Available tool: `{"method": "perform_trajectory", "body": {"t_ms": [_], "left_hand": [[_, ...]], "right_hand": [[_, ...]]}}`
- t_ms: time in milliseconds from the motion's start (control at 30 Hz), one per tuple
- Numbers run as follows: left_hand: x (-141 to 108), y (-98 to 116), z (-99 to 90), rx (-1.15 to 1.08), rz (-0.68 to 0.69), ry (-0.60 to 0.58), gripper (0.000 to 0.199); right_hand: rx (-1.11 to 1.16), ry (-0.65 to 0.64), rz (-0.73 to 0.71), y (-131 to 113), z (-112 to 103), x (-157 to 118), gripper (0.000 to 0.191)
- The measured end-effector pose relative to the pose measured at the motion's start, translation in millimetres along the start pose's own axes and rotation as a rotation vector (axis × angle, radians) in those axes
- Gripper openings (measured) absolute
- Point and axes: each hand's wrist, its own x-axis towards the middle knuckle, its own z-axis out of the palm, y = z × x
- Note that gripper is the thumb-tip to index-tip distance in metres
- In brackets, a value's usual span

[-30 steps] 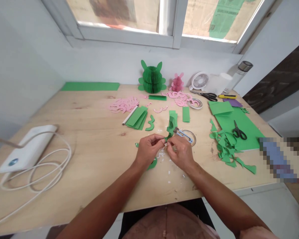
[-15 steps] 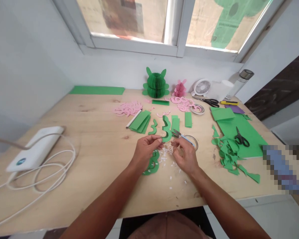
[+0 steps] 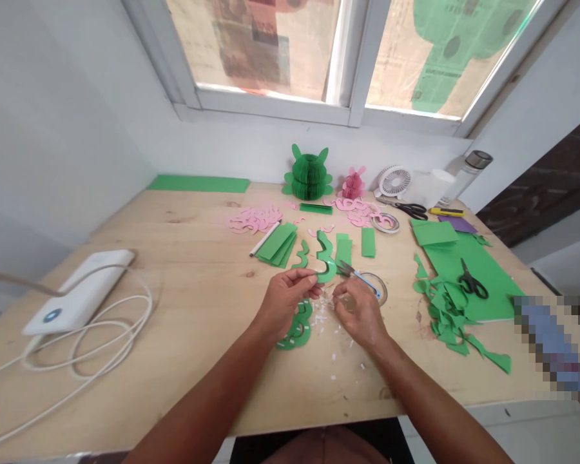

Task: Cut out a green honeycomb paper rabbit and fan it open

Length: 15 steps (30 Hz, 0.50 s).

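Observation:
My left hand pinches the lower end of a wavy green paper cutout between thumb and fingers. To its right, the fingertips of my right hand are drawn together; whether a small piece is between them is too small to tell. A blue-handled cutting tool with dark blades shows just beyond the right hand, partly hidden by it. Small white scraps are scattered between the hands. Under the left wrist lie green scalloped cutouts with white bits on them. Another wavy green strip lies beyond.
Folded green strips and pink cutouts lie farther back. Green offcuts and black scissors are at the right. A tape roll sits beside my right hand. A white power bank with looped cable is at the left.
The view has tilted slightly upward, so the table's contents appear lower. Both hands keep nearly the same pose, the left still holding the green paper cutout.

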Motion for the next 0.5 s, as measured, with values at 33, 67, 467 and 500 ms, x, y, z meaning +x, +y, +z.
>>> {"method": "perform_trajectory", "body": {"t_ms": [33,67,467,500], "left_hand": [[-0.3,0.4,0.2,-0.004,-0.002,-0.004,0.020],[-0.6,0.5,0.4,-0.005,-0.002,-0.009,0.020],[-4.3,-4.4,3.4,0.020,-0.086,-0.217,0.020],[-4.3,-5.4,3.3,0.022,-0.095,-0.231,0.020]], "right_hand": [[0.015,0.010,0.035,0.3,-0.4,0.1,0.006],[0.047,0.017,0.076,0.5,-1.1,0.4,0.009],[1.155,-0.144,0.343,-4.2,-2.3,5.8,0.032],[1.201,-0.159,0.340,-5.3,-2.1,5.7,0.031]]}}
